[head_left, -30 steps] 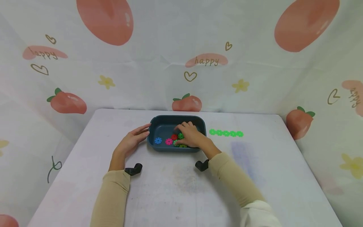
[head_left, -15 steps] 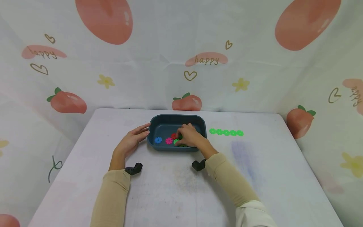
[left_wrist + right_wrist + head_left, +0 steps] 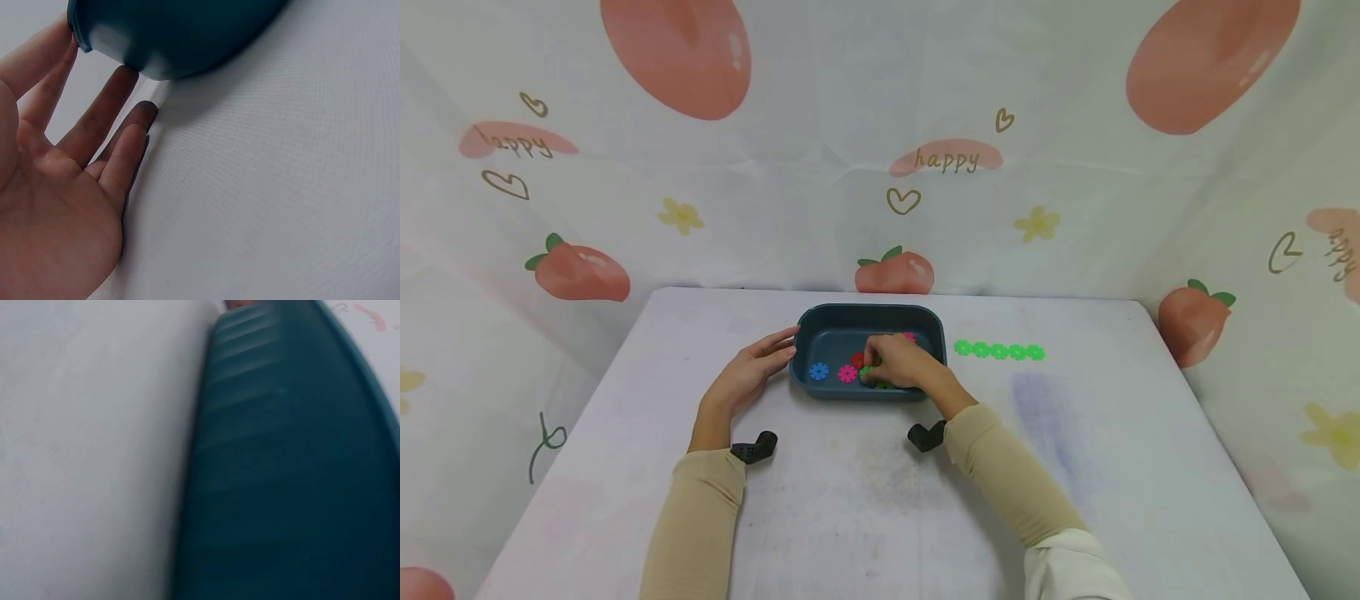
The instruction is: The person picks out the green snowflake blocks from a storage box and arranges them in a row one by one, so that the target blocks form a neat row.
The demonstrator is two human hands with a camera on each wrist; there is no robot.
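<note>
A dark-teal, round-cornered plastic tub [image 3: 835, 393] sits upright, holding flat, notched blue, pink, red and green discs [image 3: 847, 374]; five bright-green notched discs [image 3: 998, 351] line up at its right.

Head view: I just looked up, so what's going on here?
A person's left hand touches the left end of a dark teal tray. The right hand reaches inside, by small notched discs; whether it holds one is hidden. A blue disc lies apart, and five green discs form a row right of the tray.
</note>
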